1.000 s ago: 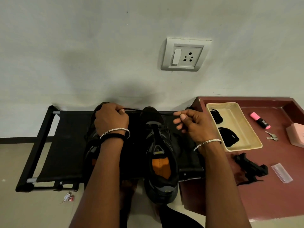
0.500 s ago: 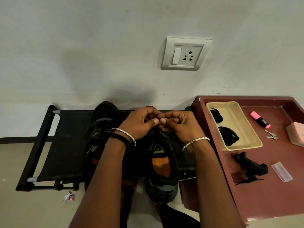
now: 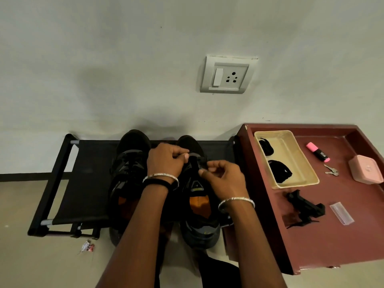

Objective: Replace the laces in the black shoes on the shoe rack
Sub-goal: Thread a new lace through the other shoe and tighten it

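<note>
On the rack (image 3: 89, 179), left hand (image 3: 166, 161) and right hand (image 3: 223, 177) pinch the lace (black on black, barely showing) over the right shoe (image 3: 188, 143), mid-threading I'd say, next feeding a tip through an eyelet.

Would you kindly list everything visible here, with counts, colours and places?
shoes: two, black, on the rack
shoe rack: one, black, against the wall
lace: one, black, pinched over the right-hand shoe
wall socket: one, grey-white, on the wall
side table: one, maroon, beside the rack
tray: one, beige, on the table
lace bundles: two, black, in the tray
highlighter: one, pink and black, right of the tray
keys: two, silver, near the highlighter
box: one, pink, table's right edge
gadget: one, black, in front of the tray
clear packet: one, right of the gadget
wrapper: one, white-red, on the floor
bangles: two, silver, one per wrist
left hand: pinching the lace
right hand: pinching the lace
</note>
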